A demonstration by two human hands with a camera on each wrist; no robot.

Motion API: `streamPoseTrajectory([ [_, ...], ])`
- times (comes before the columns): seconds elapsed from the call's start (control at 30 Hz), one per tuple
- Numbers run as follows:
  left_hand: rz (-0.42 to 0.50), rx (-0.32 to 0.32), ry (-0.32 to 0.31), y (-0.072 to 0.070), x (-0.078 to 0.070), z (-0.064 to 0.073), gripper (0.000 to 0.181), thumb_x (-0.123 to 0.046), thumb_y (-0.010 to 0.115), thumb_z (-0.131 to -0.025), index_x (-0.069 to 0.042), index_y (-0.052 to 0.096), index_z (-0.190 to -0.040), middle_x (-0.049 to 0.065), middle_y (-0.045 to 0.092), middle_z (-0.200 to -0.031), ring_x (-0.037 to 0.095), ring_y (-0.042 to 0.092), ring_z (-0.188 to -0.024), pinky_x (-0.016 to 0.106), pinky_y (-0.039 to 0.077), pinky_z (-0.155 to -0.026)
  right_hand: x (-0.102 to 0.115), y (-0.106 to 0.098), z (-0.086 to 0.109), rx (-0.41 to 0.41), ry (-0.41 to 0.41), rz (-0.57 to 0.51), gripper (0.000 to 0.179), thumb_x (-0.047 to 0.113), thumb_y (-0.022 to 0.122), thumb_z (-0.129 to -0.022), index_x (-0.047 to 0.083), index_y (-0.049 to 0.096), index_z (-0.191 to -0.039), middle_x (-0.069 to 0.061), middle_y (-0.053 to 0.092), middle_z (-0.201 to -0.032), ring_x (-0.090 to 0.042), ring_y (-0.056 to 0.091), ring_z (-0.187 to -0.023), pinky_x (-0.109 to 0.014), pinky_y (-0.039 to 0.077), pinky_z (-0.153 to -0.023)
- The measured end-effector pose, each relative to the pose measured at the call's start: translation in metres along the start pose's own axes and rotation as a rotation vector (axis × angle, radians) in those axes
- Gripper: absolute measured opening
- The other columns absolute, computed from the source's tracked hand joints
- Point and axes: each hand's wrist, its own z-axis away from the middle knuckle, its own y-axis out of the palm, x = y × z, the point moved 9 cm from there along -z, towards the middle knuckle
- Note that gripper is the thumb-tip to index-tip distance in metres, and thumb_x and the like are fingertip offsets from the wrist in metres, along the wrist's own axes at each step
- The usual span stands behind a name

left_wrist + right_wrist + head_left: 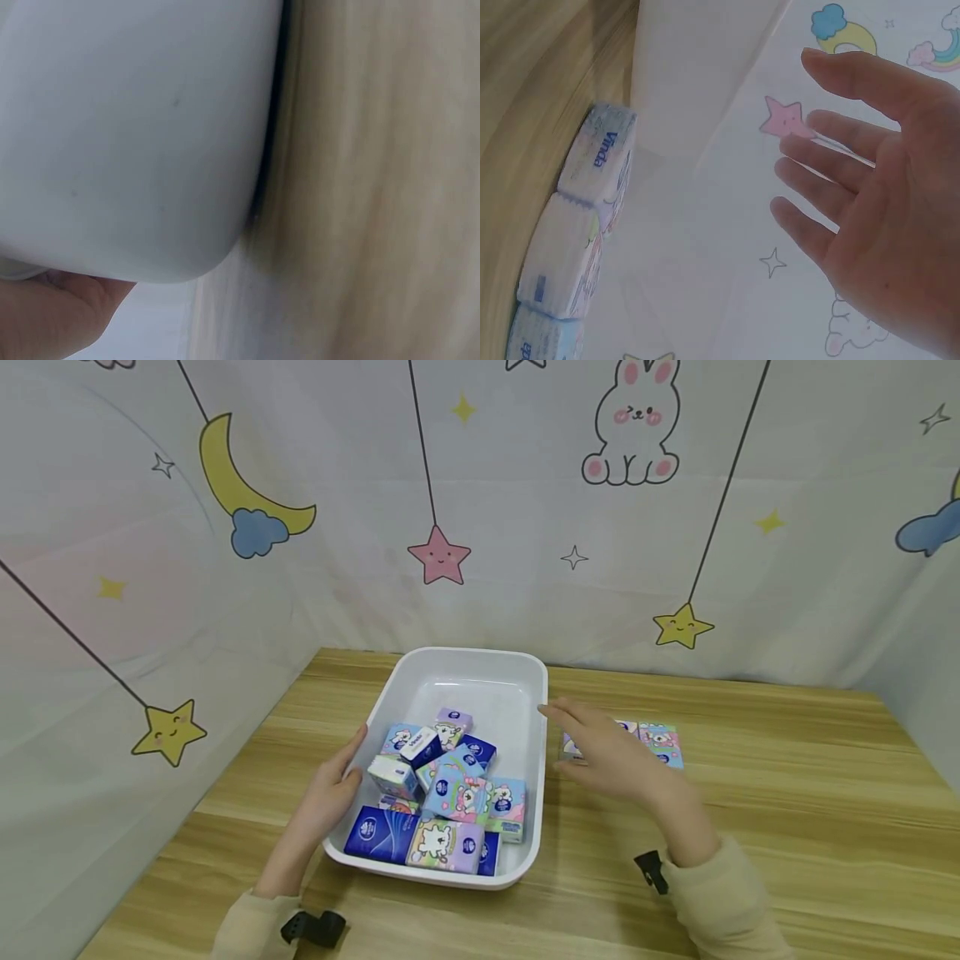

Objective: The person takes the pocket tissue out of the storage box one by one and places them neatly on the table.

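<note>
A white plastic tub (502, 697) holds a jumble of small tissue packs, some dark blue (381, 833), others pastel with cartoon animals (459, 795). My left hand (330, 789) holds its left rim, the thumb lying near the edge; in the left wrist view part of that hand (64, 315) shows at the rim, below the smooth outer wall (142, 142). Beyond the right rim hovers my right hand (607, 752), fingertips close to the edge. Its fingers are extended and apart in the right wrist view, with nothing in the palm (900, 225).
On the wooden table (787, 793), right of the tub, a row of pastel tissue packs (660, 743) stands partly behind my right hand. The right wrist view shows the packs (562, 255) end to end. A printed cloth (525, 602) hangs along the table's back edge.
</note>
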Motion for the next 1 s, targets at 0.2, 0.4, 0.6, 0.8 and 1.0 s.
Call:
streamPoseTrajectory([
  [0.2,0.001,0.000,-0.012,0.001,0.001,0.000,0.060,0.001,0.035,-0.094,-0.007,0.024,-0.152,0.020,0.023,-0.157,0.041,0.021,-0.145,0.056,0.019,-0.119,0.020,0.005,-0.002,-0.010,-0.038,0.031,0.073,0.019,0.069,-0.085,0.018,0.034,-0.150,-0.010,0.037,-0.154,-0.033,0.041,-0.139,-0.052,0.039,-0.111],
  [0.4,0.005,0.000,-0.015,0.001,0.002,0.000,0.060,0.001,0.035,-0.093,-0.007,0.024,-0.152,0.020,0.023,-0.157,0.041,0.021,-0.145,0.056,0.019,-0.119,0.043,0.016,-0.006,0.031,-0.112,0.042,0.081,0.012,0.070,-0.082,0.019,0.029,-0.152,-0.004,0.032,-0.157,-0.028,0.038,-0.141,-0.047,0.038,-0.114],
  [0.6,0.005,-0.008,-0.001,-0.001,0.001,0.000,0.060,0.002,0.036,-0.093,-0.007,0.024,-0.152,0.020,0.023,-0.157,0.042,0.022,-0.145,0.056,0.019,-0.119,0.069,0.027,-0.009,0.077,-0.182,0.038,0.080,0.005,0.067,-0.084,0.018,0.027,-0.152,-0.004,0.032,-0.157,-0.026,0.037,-0.142,-0.043,0.040,-0.112],
  [0.8,0.009,-0.007,0.016,-0.001,0.000,0.001,0.059,0.002,0.037,-0.094,-0.006,0.026,-0.151,0.019,0.024,-0.157,0.040,0.023,-0.145,0.055,0.019,-0.119,0.091,0.044,-0.013,0.129,-0.286,0.046,0.083,-0.006,0.060,-0.080,0.020,0.029,-0.152,-0.002,0.032,-0.157,-0.021,0.038,-0.142,-0.036,0.043,-0.111],
  [1.0,0.005,-0.007,0.015,-0.001,0.000,0.001,0.059,0.001,0.037,-0.094,-0.007,0.026,-0.151,0.018,0.024,-0.157,0.040,0.022,-0.145,0.055,0.019,-0.119,0.099,0.061,-0.013,0.188,-0.328,0.037,0.088,-0.010,0.059,-0.077,0.025,0.028,-0.152,0.005,0.027,-0.160,-0.018,0.031,-0.146,-0.036,0.033,-0.118],
])
